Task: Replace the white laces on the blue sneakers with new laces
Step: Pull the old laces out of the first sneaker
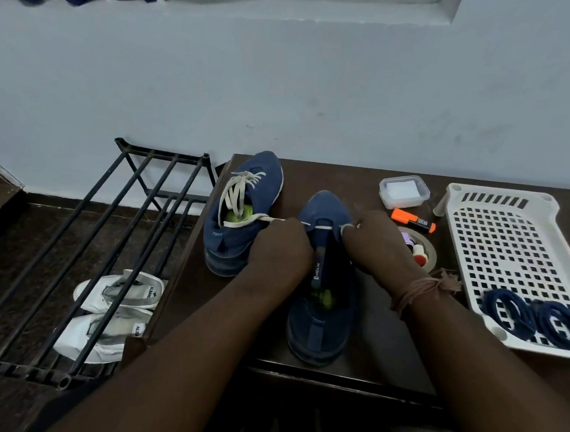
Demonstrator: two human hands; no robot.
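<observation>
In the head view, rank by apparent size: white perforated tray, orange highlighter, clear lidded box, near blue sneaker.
1. White perforated tray
2. Near blue sneaker
3. Clear lidded box
4. Orange highlighter, close to the box in look, so unsure.

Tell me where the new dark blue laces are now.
The dark blue laces lie coiled in the white perforated tray's near corner, at the table's right side, right of the right hand.

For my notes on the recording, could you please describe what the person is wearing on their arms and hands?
Both forearms are bare, with no sleeves in view, and neither the left hand nor the right hand wears a glove. The one thing worn is a brownish thread band, wound several times round the right wrist, with a frayed knot on its outer side.
</observation>
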